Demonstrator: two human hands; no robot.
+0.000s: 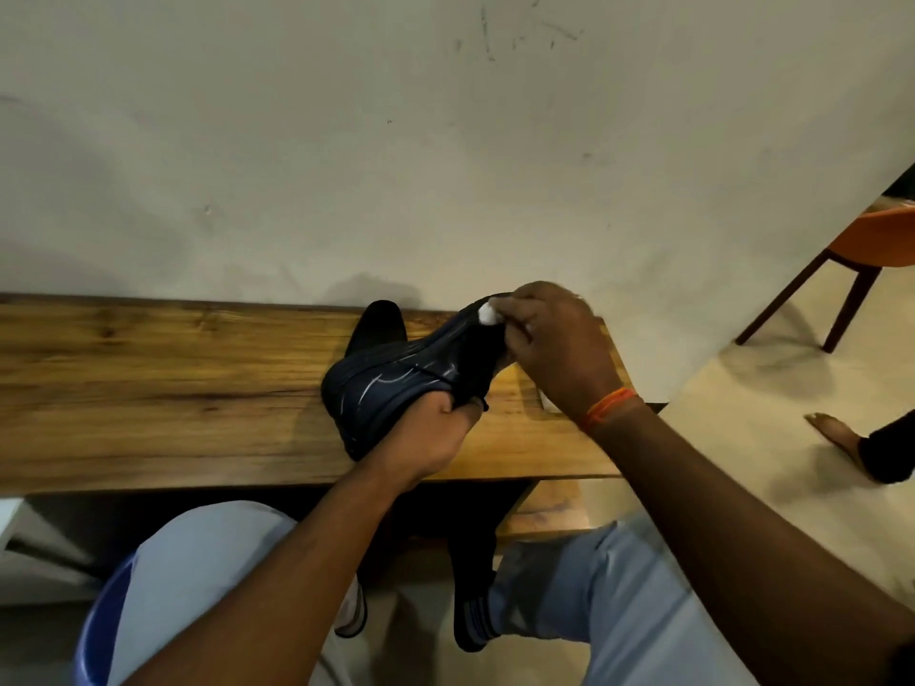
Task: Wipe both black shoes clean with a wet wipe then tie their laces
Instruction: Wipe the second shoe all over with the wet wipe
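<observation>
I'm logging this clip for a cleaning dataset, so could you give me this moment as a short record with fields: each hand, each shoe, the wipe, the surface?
left hand: grips the held shoe from below
right hand: presses the wet wipe against the held shoe
held shoe: black, sole turned up, lifted over the bench
wet wipe: white, bunched under the right fingers
second shoe: black, resting on the bench behind the held one
wooden bench: against the wall
laces: not visible

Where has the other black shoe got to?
The second shoe stands on the wooden bench by the wall, just behind the shoe being wiped, mostly hidden by it.
</observation>
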